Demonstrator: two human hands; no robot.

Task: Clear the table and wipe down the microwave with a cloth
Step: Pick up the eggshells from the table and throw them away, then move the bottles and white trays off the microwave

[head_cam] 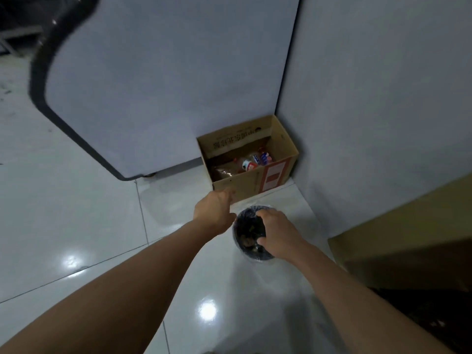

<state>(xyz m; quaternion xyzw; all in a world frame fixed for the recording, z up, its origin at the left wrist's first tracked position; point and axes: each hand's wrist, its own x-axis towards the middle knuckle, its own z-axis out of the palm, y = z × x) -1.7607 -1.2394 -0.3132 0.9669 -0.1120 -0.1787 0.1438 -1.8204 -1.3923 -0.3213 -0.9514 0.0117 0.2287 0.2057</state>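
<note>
Now | right hand point(277, 235) curls round something dark over the round dark plastic-lined waste bin point(251, 251) on the pale tiled floor point(76, 213) | left hand point(217, 209) loose, fingers relaxed | risk: an off-centre release spills scraps beside the bin

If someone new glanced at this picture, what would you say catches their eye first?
Most likely the two bare arms reaching down over the glossy tiled floor: the right hand sits over a small dark bin with scraps inside, while the left hand stretches toward an open cardboard box. That box stands in the corner where the walls meet, holding colourful packets, with a large white appliance looming to its left.
</note>
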